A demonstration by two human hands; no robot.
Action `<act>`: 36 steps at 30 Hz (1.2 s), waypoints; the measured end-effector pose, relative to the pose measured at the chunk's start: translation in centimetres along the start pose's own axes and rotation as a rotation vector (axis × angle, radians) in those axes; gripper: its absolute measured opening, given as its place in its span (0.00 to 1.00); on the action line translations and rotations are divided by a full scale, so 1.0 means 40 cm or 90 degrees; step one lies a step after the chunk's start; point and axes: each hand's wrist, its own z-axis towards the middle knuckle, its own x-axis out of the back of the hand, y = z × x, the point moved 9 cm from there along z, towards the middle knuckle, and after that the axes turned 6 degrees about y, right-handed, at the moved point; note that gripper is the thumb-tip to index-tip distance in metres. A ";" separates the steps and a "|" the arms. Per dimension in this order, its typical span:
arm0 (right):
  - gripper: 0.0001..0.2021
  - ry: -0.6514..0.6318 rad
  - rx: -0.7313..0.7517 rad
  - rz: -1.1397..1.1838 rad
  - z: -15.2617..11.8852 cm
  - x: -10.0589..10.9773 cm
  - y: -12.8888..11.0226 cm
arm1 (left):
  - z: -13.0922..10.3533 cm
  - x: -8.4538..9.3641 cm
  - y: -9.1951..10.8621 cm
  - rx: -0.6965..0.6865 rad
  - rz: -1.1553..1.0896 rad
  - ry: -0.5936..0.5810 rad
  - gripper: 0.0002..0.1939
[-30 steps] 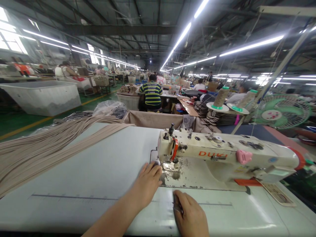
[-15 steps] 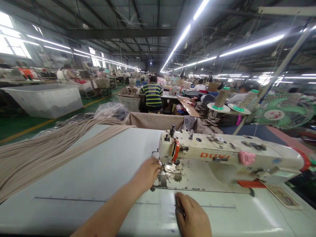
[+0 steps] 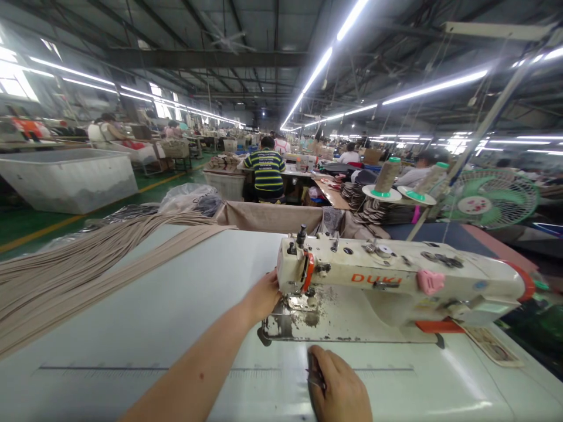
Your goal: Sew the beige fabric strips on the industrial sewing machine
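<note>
A white sewing machine (image 3: 396, 278) with orange trim stands on the pale table (image 3: 185, 328). My left hand (image 3: 264, 298) is at the left end of its head, beside the needle area; the fingertips are partly hidden behind the head, so what they hold cannot be made out. My right hand (image 3: 341, 384) rests on the table in front of the machine bed, its fingers wrapped round a small dark metal tool (image 3: 315, 380). The metal presser foot (image 3: 301, 302) sits over the worn bed plate.
Long beige fabric strips (image 3: 101, 252) lie over the table's left side. Thread cones (image 3: 387, 177) and a green fan (image 3: 488, 199) stand behind the machine. A person in a striped shirt (image 3: 268, 170) sits farther back, near a white bin (image 3: 70, 179).
My left hand has moved up and farther behind the left end of the machine head. My right hand stays at the table front with the tool. The whole view has shifted slightly.
</note>
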 end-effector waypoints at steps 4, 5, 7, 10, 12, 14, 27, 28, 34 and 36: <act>0.20 0.003 -0.015 0.008 -0.002 -0.001 0.004 | -0.023 0.016 -0.021 0.039 0.003 -0.007 0.16; 0.20 0.010 -0.027 0.007 -0.004 -0.002 0.006 | -0.028 0.020 -0.026 0.044 0.008 -0.012 0.14; 0.20 0.014 -0.036 0.006 -0.009 -0.010 0.009 | -0.035 0.028 -0.029 0.045 0.017 -0.025 0.09; 0.20 0.023 -0.030 0.008 -0.016 -0.020 0.010 | -0.037 0.035 -0.026 0.046 0.032 -0.038 0.05; 0.21 0.035 -0.018 0.010 -0.016 -0.020 0.009 | -0.035 0.037 -0.025 0.057 0.042 -0.041 0.04; 0.21 0.035 -0.018 0.006 -0.014 -0.015 0.010 | -0.034 0.040 -0.024 0.073 0.050 -0.041 0.03; 0.21 0.000 -0.010 0.004 0.001 0.003 -0.003 | -0.109 0.035 0.031 0.204 0.088 -0.055 0.03; 0.20 -0.001 -0.004 0.002 0.002 0.004 -0.005 | -0.112 0.036 0.036 0.208 0.093 -0.061 0.03; 0.21 -0.015 -0.007 0.001 0.000 0.006 -0.004 | -0.117 0.031 0.074 0.239 0.148 -0.098 0.04; 0.21 -0.017 -0.011 0.003 0.000 0.007 -0.006 | -0.122 0.019 0.090 0.262 0.167 -0.107 0.06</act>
